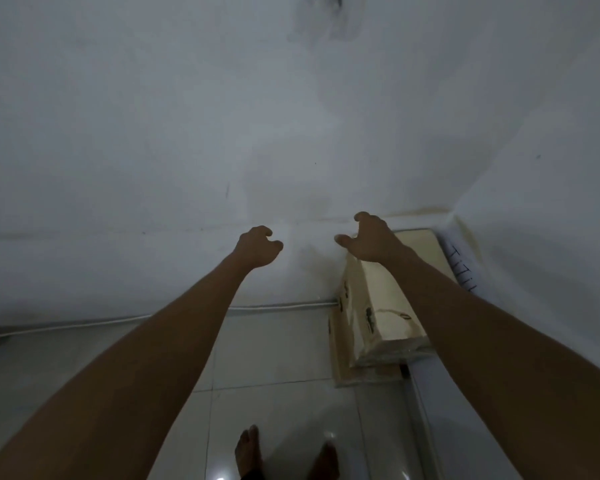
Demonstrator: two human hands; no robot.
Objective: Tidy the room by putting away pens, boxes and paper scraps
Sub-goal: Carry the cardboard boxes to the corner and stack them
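Observation:
Both my arms reach forward toward a white wall. My left hand [258,246] hangs in the air with loosely curled fingers and holds nothing. My right hand [369,239] is spread, thumb out to the left, just above the far end of a tall beige cardboard box [378,306]. Whether it touches the box I cannot tell. The box stands on a flatter beige box [342,362] in the corner of the room on the floor.
A white wall [222,133] fills the view ahead, with a second wall [551,209] at the right bearing dark writing. A white cable [278,306] runs along the wall's base. Pale glossy floor tiles [274,375] lie below, with my bare feet [248,448] near the bottom edge.

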